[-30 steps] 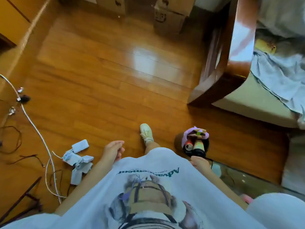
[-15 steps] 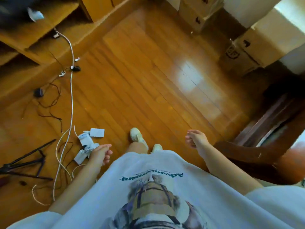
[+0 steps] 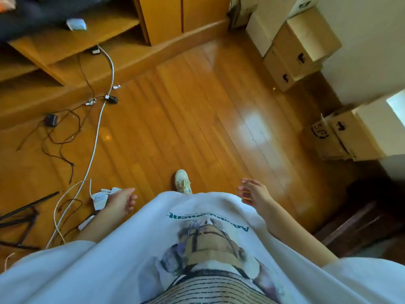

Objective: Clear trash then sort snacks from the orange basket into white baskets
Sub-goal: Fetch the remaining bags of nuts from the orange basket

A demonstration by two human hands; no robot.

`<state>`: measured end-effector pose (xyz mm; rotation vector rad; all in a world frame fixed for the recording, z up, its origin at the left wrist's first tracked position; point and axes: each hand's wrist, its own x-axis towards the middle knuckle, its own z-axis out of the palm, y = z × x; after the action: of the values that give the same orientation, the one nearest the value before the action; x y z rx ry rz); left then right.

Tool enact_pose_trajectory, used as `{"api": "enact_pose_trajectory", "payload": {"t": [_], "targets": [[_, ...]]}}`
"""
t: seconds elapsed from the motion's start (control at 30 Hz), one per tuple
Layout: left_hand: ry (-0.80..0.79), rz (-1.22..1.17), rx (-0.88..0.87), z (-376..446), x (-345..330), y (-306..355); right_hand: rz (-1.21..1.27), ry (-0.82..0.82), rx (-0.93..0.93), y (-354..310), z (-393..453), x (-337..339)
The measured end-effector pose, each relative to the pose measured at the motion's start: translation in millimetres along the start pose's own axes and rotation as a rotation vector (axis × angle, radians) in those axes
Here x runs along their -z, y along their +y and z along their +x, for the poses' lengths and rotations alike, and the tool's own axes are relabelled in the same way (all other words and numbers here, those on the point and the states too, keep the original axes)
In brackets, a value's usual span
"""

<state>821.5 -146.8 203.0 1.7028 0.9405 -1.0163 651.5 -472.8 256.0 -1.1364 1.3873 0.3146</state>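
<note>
Your view has swung away from the trash bin onto bare floor [image 3: 197,102], both your left hand [image 3: 119,201] and right hand [image 3: 254,191] hang released and empty, and no basket is visible, so trash looks cleared; locate the orange basket.

Wooden floor [image 3: 197,110] bearing a white cable [image 3: 96,137], thin dark wires [image 3: 63,137], stacked cardboard boxes [image 3: 300,51], and one pale shoe [image 3: 182,181] standing on it.
</note>
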Motion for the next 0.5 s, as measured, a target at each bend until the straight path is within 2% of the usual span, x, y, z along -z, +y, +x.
{"api": "enact_pose_trajectory", "payload": {"t": [0.17, 0.27, 0.5], "targets": [[-0.058, 0.141, -0.141, -5.6, -51.5, 94.6, 0.139, 0.111, -0.104, -25.2, 15.3, -3.4], [-0.158, 0.276, -0.2, -6.1, -82.8, 138.8, 0.159, 0.18, -0.158, -41.9, 30.3, 2.8], [-0.239, 0.4, -0.278, 16.6, -136.9, 221.2, 0.133, 0.262, -0.24, -101.9, 93.6, 9.9]]}}
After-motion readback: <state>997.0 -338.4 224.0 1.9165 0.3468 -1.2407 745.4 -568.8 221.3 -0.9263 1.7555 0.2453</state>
